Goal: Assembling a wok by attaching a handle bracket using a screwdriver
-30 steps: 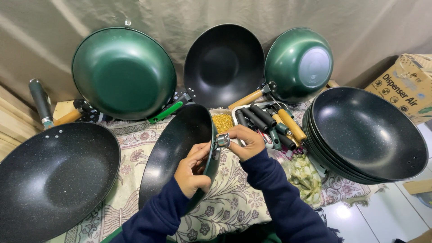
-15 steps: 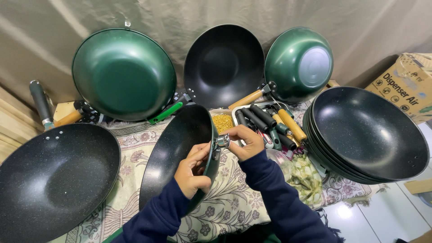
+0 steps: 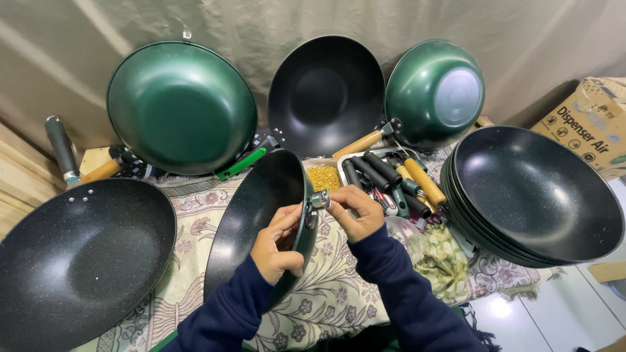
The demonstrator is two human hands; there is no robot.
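I hold a black wok (image 3: 257,215) on its edge over a floral cloth (image 3: 332,293), its dark inside turned to the left and its green outer wall facing right. My left hand (image 3: 277,242) grips the wok's rim from below. My right hand (image 3: 355,210) pinches a small silver metal fitting (image 3: 319,199) set against the rim. Both forearms wear dark blue sleeves.
A big speckled black wok (image 3: 78,261) lies at the left. Two green woks (image 3: 182,104) (image 3: 433,91) and a black one (image 3: 326,91) lean against the backdrop. Stacked black woks (image 3: 535,195) sit right, beside a tray of handles (image 3: 391,179), small yellow parts (image 3: 324,177) and a cardboard box (image 3: 590,124).
Almost nothing differs; my right hand's fingers have shifted very slightly on the silver fitting at the rim while the wok stays in place.
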